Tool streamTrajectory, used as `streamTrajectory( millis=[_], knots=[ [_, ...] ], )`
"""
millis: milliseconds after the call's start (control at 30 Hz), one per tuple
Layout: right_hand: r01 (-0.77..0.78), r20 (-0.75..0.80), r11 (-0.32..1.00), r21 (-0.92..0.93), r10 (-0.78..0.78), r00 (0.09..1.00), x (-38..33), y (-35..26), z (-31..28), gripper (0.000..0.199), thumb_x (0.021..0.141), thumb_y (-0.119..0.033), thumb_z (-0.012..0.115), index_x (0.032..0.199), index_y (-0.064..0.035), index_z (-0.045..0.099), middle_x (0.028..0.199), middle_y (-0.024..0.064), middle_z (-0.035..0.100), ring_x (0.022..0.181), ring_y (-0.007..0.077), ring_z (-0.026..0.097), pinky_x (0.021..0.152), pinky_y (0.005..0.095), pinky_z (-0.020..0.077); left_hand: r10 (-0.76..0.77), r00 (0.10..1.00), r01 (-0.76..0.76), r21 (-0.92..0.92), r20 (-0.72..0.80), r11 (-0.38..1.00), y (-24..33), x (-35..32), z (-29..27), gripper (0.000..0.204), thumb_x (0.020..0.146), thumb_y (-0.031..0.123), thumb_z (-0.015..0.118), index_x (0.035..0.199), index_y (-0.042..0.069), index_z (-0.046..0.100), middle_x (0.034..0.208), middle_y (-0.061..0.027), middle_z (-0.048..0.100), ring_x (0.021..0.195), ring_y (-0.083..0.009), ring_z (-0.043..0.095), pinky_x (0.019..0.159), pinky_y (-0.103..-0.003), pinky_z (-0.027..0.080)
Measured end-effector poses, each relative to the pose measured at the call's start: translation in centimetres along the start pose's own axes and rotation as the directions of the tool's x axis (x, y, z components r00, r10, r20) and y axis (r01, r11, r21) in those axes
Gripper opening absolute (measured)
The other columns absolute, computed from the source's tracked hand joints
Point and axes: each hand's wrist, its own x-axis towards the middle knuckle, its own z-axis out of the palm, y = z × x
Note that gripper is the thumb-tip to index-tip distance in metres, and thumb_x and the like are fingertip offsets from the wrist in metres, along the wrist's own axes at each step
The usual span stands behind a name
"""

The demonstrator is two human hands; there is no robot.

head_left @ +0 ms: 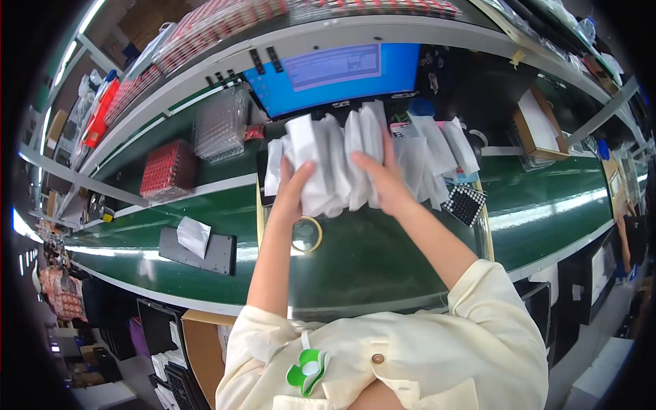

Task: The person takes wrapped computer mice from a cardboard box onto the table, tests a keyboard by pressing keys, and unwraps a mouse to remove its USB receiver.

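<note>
"What's the work surface in the head view?"

"A glossy green bench [533, 188] with streaks of light mirrored in it. A screen [335, 78] stands at the back, below a shelf [369, 31] that bears red trays."

"And on the bench?"

"At the left, a red tray stack [167, 171] with clear trays [220, 126] near it; closer in, a dark panel [220, 260] with a white pouch [194, 236] lying on it. A tape roll [319, 239] is just beside the left wrist. At the right, a brown box [552, 117] and, nearer, a black tray [466, 203] dotted white."

"Where are the packets [335, 164]?"

"Bunched upright between the hands, in front of the screen. I can't tell whether their lower ends touch the bench. More white ones lie just right of them."

"How do the hands stand?"

"Both are partly curled, squeezing the bunch from its sides. The left hand [294, 188] has its thumb on the near face, fingers mostly hidden; the right hand [386, 181] has its thumb across the front, fingers raised along the side."

"The room?"

"Strip lights [92, 15] at upper left, a carton [203, 352] below the bench, another person's arm [623, 236] at far right."

"Any writing?"

"The screen's pale window holds small marks, too fine to read. The packets look plain white, slightly blurred."
</note>
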Motion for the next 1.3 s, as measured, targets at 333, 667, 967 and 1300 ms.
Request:
streamTrajectory(
  millis=[333, 667, 967, 1300],
  knots=[
    [-0.048, -0.072, 0.443, -0.895, -0.037, 0.997, 2.8, -2.2, -9.7, 0.075, 0.073, -0.036, 0.061, 0.138, -0.0216, 0.026, 0.12, 0.0214, 0.043, 0.103, 0.0409, 0.05, 0.088, 0.0437, 0.0414, 0.011, 0.999, -0.024, 0.475, 0.031, 0.88, -5.8, 6.0, 6.8, 0.098, 0.073, 0.047, 0.067, 0.138, -0.003, 0.013, 0.135, -0.0248, 0.031, 0.117, -0.0277, 0.043, 0.094, -0.036, 0.038],
    [0.2, 0.219, -0.096, -0.975, -0.556, 0.802, 0.5, 0.4, -9.5, 0.05, 0.078, -0.039, 0.056, 0.125, -0.0218, 0.049, 0.135, 0.0149, 0.034, 0.12, 0.041, 0.032, 0.088, 0.0689, 0.0236, 0.479, 0.876, -0.144, 0.979, 0.057, 0.145, -7.6, 4.6, 9.1, 0.062, 0.076, 0.049, 0.061, 0.123, 0.01, 0.05, 0.131, -0.0248, 0.035, 0.115, -0.0439, 0.04, 0.09, -0.045, 0.04],
    [0.353, 0.388, -0.162, -0.921, -0.405, 0.828, -0.8, 1.3, -7.3, 0.059, 0.074, -0.045, 0.062, 0.128, -0.0261, 0.045, 0.135, 0.0123, 0.035, 0.127, 0.0411, 0.024, 0.093, 0.0728, 0.0049, 0.583, 0.81, -0.328, 0.87, 0.057, 0.369, -7.6, 3.3, 5.3, 0.064, 0.083, 0.033, 0.06, 0.134, 0.005, 0.033, 0.137, -0.0278, 0.023, 0.127, -0.0415, 0.026, 0.1, -0.044, 0.03],
    [0.334, 0.413, -0.282, -0.899, -0.297, 0.861, 0.3, 1.3, -7.1, 0.055, 0.078, -0.043, 0.059, 0.128, -0.0243, 0.044, 0.135, 0.007, 0.036, 0.128, 0.0387, 0.022, 0.094, 0.0735, 0.0031, 0.577, 0.782, -0.144, 0.833, -0.235, 0.535, -5.7, -14.2, -9.9, 0.032, 0.082, 0.011, 0.059, 0.114, 0.008, 0.054, 0.137, -0.0157, 0.027, 0.124, -0.0256, 0.034, 0.078, -0.029, 0.051]
  ],
)
